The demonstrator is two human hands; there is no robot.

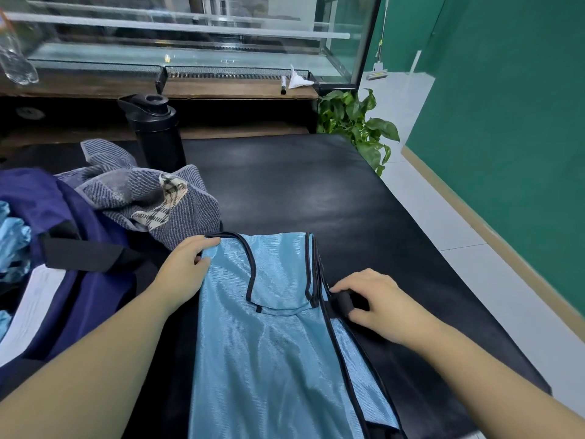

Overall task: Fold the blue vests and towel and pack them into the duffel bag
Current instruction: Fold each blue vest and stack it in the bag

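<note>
On black table (285,191), left hand (186,258) gripping blue vest (269,343)

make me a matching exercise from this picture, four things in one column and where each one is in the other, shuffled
Things:
1. blue vest
2. towel
3. black bottle
4. duffel bag

Places:
A. at the left edge of the view, dark blue, with light blue fabric showing at its far left
B. standing upright at the back, behind the towel
C. flat on the black table, between the left hand and right hand
D. crumpled in a heap, lying partly on the duffel bag

Pairs: 1-C, 2-D, 3-B, 4-A
</note>
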